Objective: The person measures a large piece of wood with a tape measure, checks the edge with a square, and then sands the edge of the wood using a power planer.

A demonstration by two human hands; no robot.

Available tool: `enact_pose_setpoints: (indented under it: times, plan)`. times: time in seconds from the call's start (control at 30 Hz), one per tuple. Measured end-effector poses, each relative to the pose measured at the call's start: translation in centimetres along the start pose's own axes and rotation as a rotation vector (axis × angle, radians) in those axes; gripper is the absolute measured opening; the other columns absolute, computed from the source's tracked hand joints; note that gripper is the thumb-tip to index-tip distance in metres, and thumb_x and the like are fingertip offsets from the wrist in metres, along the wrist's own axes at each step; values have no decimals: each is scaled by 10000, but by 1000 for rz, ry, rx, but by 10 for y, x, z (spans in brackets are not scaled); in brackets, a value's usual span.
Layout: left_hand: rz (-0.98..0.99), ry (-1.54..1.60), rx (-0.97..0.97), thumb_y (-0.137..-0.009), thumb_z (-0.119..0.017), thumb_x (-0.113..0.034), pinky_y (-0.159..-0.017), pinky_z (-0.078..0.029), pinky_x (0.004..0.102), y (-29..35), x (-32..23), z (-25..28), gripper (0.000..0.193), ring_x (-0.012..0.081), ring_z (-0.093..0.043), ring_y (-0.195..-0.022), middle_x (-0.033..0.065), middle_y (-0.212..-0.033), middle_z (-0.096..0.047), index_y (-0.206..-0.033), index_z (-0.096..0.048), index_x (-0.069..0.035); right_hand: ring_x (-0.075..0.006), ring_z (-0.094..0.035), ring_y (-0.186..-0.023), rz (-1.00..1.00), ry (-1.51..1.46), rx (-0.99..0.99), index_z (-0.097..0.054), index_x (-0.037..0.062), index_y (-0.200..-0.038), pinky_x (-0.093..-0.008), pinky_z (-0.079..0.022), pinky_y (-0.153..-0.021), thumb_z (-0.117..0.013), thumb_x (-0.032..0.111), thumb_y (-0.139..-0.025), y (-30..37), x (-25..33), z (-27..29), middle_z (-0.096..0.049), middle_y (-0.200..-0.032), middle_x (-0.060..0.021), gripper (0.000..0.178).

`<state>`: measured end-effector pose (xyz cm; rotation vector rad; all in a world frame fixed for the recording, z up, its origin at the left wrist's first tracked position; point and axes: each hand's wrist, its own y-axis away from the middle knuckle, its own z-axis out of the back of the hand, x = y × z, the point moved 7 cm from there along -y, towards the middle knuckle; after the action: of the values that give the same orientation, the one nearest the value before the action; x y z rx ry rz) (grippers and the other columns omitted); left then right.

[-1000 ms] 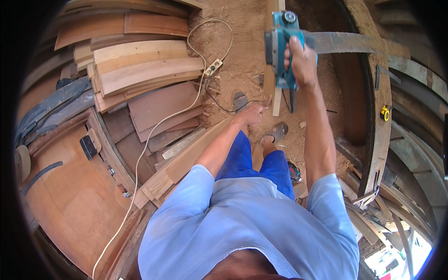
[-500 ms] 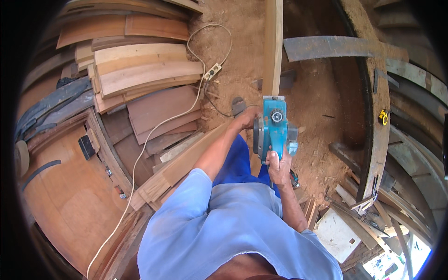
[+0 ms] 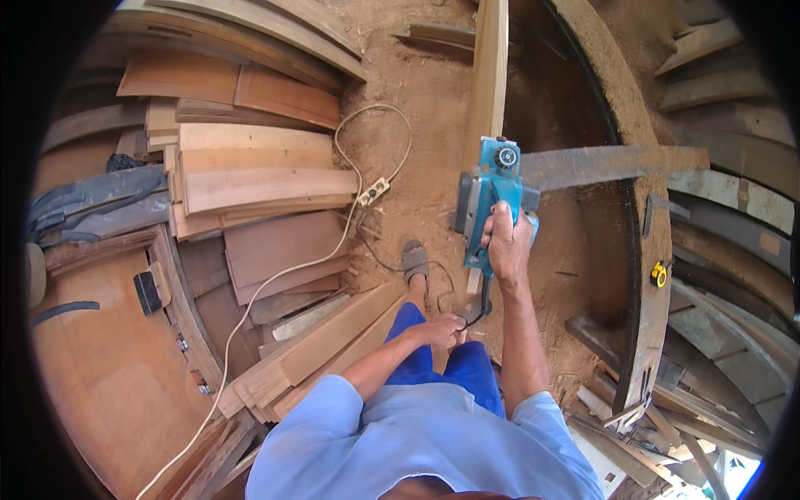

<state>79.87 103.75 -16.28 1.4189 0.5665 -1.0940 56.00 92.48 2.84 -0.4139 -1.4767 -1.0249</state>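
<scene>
My right hand [image 3: 509, 243] is wrapped round the rear handle of a teal electric planer [image 3: 498, 187]. The planer rests on a long pale wooden beam [image 3: 490, 75] that runs away from me; the beam's near end shows just below the tool. From the planer's back a black power cord [image 3: 488, 300] curves down to my left hand [image 3: 442, 331]. That hand is closed on the cord in front of my thighs, its fingertips partly hidden.
Stacked boards [image 3: 258, 158] lie on the left, near a white extension lead with a socket strip [image 3: 373, 192]. A grey plank [image 3: 600, 165] crosses to a long bench [image 3: 654, 275] on the right, where a yellow tape measure [image 3: 659, 274] lies. Shavings cover the floor.
My left hand has left the planer's front and come back toward my body, now holding the cord. My right hand keeps its grip on the planer, which is tilted slightly. The view has shifted.
</scene>
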Motion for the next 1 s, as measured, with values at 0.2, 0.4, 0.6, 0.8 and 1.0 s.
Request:
enact_pose_setpoints:
  times: [0.2,0.4,0.6,0.8,1.0]
  plan:
    - [101,78,-408,-779,-586,-147,-801,-505,462,23,26,77,180,392,-652,-904,205,-914,-685,-907,-656,-42,-98,-538,-497,41,-1,-47,-556,29,-813,-279,-439,-456,-504,451,-1018,-99,51,-14,-545,-622,-17,472]
    - [135,163,-639,-818,-617,-181,-748,-501,458,28,47,147,193,405,-645,-853,218,-874,-669,-914,-633,-14,-123,-541,-487,110,-41,-40,-584,35,-730,-298,-436,-442,-531,443,-1001,-208,100,-25,-561,-601,-36,492]
    - [302,188,-810,-864,-620,-201,-806,-512,453,64,10,209,244,386,-669,-883,231,-910,-674,-992,-618,7,-119,-567,-582,68,-147,78,-609,21,-957,-287,-472,-503,-563,486,-979,-255,113,-34,-589,-760,-34,468]
    - [509,-16,-707,-897,-629,-265,-823,-518,468,102,53,230,278,412,-678,-911,260,-942,-692,-999,-661,-8,-111,-555,-586,21,-104,73,-605,40,-853,-296,-468,-526,-579,476,-965,-186,60,-9,-582,-725,-20,451]
    - [555,-166,-691,-867,-683,-220,-749,-501,452,151,69,213,221,368,-661,-819,206,-859,-686,-926,-643,-10,-111,-558,-523,-16,92,45,-569,63,-699,-288,-444,-505,-513,461,-996,-40,16,6,-562,-581,-11,500]
